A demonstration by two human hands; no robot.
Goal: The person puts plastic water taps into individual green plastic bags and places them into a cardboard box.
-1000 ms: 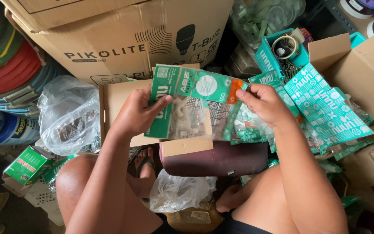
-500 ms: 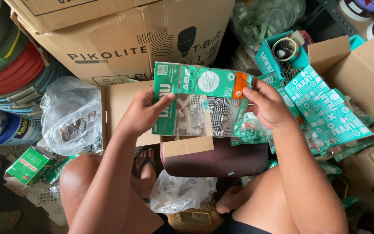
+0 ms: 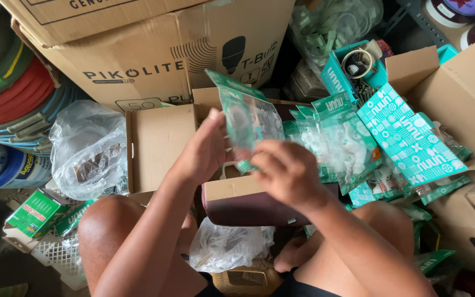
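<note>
Green-topped clear packet (image 3: 247,118) stands tilted and blurred above the open small cardboard box (image 3: 158,144), pinched between both hands in front of the person's knees. Left hand (image 3: 204,151) reaches up from the left with its fingers closed on the packet's lower left edge. Right hand (image 3: 286,173) curls over, knuckles up, gripping the packet's bottom corner, beside a heap of teal packets (image 3: 402,137).

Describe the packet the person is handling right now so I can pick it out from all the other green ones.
Start at the small open cardboard box over the person's knees. Just above it, both hands, left hand and right hand, hold one clear packet with a green header. Unlike the heap of green packets to its right, it is lifted and tilted.
</note>
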